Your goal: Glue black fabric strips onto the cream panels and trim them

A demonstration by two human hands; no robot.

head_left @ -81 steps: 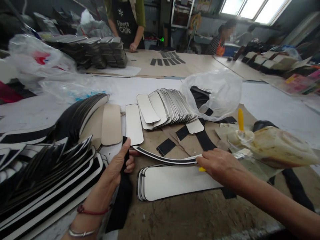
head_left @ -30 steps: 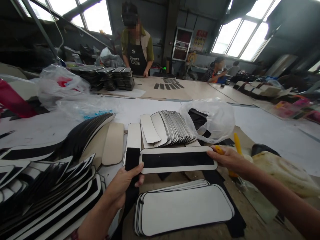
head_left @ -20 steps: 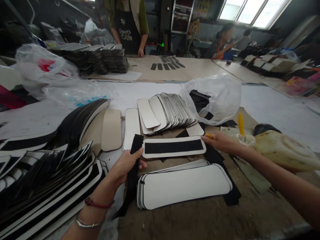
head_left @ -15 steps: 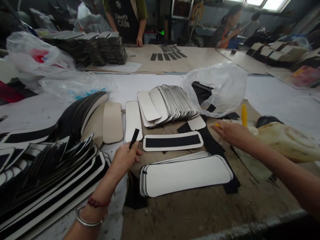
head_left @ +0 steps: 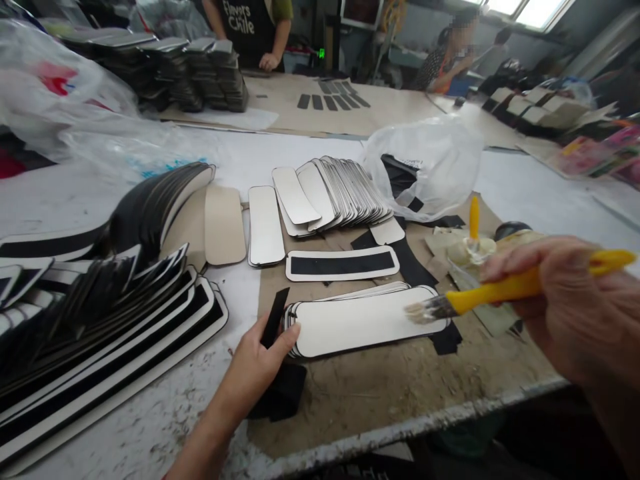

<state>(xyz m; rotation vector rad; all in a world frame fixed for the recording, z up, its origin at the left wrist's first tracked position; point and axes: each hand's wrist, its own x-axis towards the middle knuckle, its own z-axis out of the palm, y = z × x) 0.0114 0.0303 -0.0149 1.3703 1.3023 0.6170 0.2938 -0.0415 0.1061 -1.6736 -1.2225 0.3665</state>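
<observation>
My right hand point(head_left: 565, 300) is closed round the yellow handle of a paintbrush point(head_left: 500, 293). Its bristles touch the right part of the top white panel in a low stack of panels point(head_left: 360, 323). My left hand point(head_left: 267, 347) has a black strip point(head_left: 276, 317) between its fingers, while its thumb presses on the left end of that stack. Just behind the stack lies a white panel with a black strip along its middle point(head_left: 343, 265). Near my right hand, a second yellow handle point(head_left: 474, 217) stands up from a whitish container point(head_left: 470, 250).
Fanned white panels point(head_left: 345, 193) lie beyond, beside a clear plastic bag point(head_left: 440, 167) with black pieces. Long black-and-white panels point(head_left: 150, 340) are piled at left. Across the table, a person in a dark apron point(head_left: 250, 33) stands near stacked pieces point(head_left: 215, 73).
My right hand has come back from the right side with the paintbrush now over the panel stack. My left hand has moved down to the stack's left end, keeping the black strip.
</observation>
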